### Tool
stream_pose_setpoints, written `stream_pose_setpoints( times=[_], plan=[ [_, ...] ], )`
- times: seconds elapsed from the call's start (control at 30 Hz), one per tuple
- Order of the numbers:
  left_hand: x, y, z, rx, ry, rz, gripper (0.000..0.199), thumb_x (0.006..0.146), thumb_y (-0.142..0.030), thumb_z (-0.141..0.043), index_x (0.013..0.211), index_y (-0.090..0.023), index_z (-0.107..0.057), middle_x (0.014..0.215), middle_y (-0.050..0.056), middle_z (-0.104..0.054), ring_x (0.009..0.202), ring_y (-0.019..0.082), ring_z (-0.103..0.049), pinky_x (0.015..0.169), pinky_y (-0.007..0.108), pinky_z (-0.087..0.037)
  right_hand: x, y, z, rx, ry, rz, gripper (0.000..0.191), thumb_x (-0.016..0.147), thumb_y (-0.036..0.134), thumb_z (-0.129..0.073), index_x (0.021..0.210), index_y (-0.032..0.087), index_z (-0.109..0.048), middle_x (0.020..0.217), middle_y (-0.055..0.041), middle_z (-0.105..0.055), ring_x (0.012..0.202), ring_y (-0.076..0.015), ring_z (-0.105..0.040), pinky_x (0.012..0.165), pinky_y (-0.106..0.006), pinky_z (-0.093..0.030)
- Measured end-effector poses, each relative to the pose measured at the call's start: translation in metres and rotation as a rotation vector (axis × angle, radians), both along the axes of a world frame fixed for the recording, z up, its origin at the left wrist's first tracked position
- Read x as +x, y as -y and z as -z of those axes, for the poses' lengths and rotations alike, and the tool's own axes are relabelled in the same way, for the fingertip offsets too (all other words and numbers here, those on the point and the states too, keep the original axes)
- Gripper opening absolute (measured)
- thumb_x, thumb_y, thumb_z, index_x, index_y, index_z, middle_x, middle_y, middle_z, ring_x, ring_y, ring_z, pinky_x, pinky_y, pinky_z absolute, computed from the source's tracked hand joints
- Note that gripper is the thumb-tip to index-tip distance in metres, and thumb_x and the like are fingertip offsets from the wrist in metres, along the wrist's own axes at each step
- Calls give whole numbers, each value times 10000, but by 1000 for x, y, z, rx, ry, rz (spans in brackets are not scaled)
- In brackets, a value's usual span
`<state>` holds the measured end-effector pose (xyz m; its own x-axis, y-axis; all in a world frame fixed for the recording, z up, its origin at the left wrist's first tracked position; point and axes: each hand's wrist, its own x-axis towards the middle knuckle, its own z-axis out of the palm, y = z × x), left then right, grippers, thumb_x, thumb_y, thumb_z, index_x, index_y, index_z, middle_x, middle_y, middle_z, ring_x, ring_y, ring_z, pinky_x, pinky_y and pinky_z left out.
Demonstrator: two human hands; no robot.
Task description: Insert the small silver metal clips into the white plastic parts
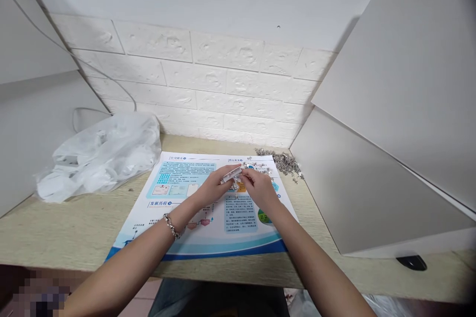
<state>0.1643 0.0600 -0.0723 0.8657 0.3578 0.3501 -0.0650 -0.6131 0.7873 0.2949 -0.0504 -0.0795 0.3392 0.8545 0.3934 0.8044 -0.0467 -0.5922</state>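
My left hand (213, 185) is closed around a small white plastic piece (232, 175), shaped like a short bar or shallow tray. Close beside it, my right hand (257, 185) pinches at the right end of that piece; whatever its fingertips hold is too small to make out. Under both hands lies a printed poster (167, 240) with blue bands, text and pictures. Loose small silvery metal parts are scattered on the poster around the fingers. A larger heap of the metal parts (284, 162) sits beyond my right hand, at the poster's far right corner.
A clear plastic bag (107, 151) of white pieces rests at the left of the wooden table (67, 230). White brick-patterned wall (208, 79) stands behind. Pale panels (372, 183) close in the right side, with a black object (411, 262) by the lower edge.
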Motion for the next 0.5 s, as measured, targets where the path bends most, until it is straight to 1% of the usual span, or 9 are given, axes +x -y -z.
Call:
stream_pose_setpoints(
  times=[0.23, 0.5],
  plan=[
    [0, 0, 1, -42, -22, 17, 421, 817, -169, -408, 1225, -246, -479, 1222, 49, -545, 1071, 191, -516, 907, 378, -425, 2, 0, 2, -4, -20, 9, 165, 834, 275, -441, 806, 200, -586, 608, 8, -549, 529, -119, -465, 517, -220, -313],
    [2, -2, 9, -100, 3, 54, 425, 826, -165, -400, 1236, -251, -469, 1227, 41, -533, 1120, 184, -480, 958, 372, -381, 1, 2, 0, -16, -48, -9, 180, 842, 279, -417, 812, 204, -578, 580, 15, -524, 510, -122, -444, 505, -224, -297]
  ],
)
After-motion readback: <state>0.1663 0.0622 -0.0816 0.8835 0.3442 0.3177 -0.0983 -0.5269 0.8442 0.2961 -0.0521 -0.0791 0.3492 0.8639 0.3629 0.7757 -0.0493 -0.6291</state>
